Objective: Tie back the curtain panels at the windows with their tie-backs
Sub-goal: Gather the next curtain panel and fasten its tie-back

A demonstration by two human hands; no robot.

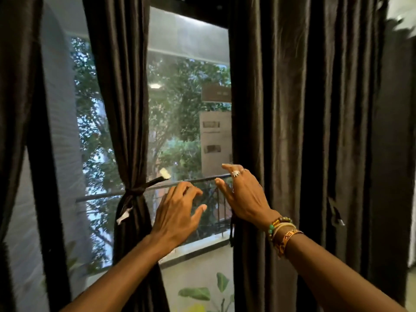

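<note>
A dark brown curtain panel (pixel 122 109) hangs left of centre, cinched at its waist by a dark tie-back (pixel 132 192) whose ends with white tips stick out to the right and hang down. A wider dark curtain panel (pixel 299 131) hangs loose on the right. A short dark strap (pixel 335 213) with a pale tip dangles from its folds. My left hand (pixel 177 212) is raised in front of the window with fingers spread, holding nothing. My right hand (pixel 242 194), with rings and bracelets, is open at the left edge of the right panel.
Another dark curtain (pixel 15 109) hangs at the far left. The window (pixel 186 97) shows trees, a railing (pixel 101 195) and a building outside. A wall with painted leaves (pixel 202 291) lies below the sill.
</note>
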